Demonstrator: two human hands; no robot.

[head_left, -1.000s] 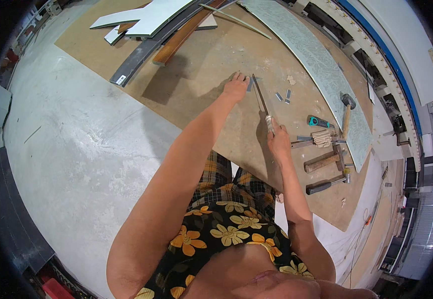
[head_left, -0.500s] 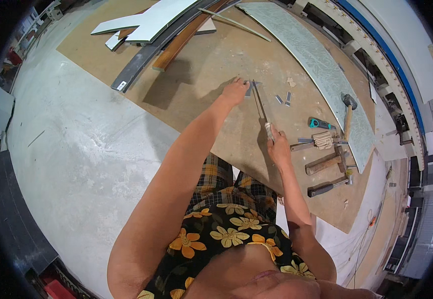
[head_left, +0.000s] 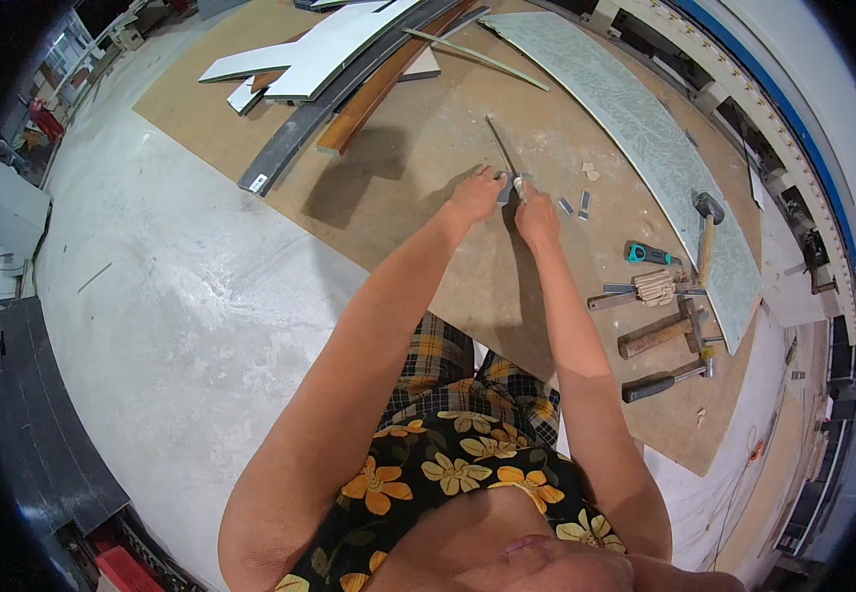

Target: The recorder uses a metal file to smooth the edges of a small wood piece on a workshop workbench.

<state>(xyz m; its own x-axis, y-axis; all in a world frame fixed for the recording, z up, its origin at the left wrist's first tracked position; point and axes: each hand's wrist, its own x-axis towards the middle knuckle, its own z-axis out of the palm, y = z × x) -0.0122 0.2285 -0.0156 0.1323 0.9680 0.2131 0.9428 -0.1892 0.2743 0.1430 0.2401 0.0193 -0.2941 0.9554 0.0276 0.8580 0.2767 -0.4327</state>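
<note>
My left hand [head_left: 475,194] presses its fingertips onto a small flat grey piece [head_left: 505,194] on the brown board, holding it down. My right hand [head_left: 536,217] is closed round the pale handle of a long, slim, dark file-like tool [head_left: 499,141]. Its shaft runs past the grey piece and points away from me. The two hands are close together, with the handle end beside the piece. My right hand hides part of the handle, and my left fingers cover part of the piece. Just to the right lie two small grey rectangles [head_left: 584,204].
At right lie a teal-and-black utility knife [head_left: 650,254], a ribbed pale wooden bundle [head_left: 655,288] among metal blades, and several hammers, one wooden-handled [head_left: 708,237], one black-gripped [head_left: 660,383]. A patterned pale green panel [head_left: 635,128] curves behind. Long strips [head_left: 295,138] and white boards [head_left: 334,54] lie far left.
My right hand has pushed forward and left, carrying the file-like tool farther past the grey piece. My left hand stays on the piece. The whole view has shifted slightly.
</note>
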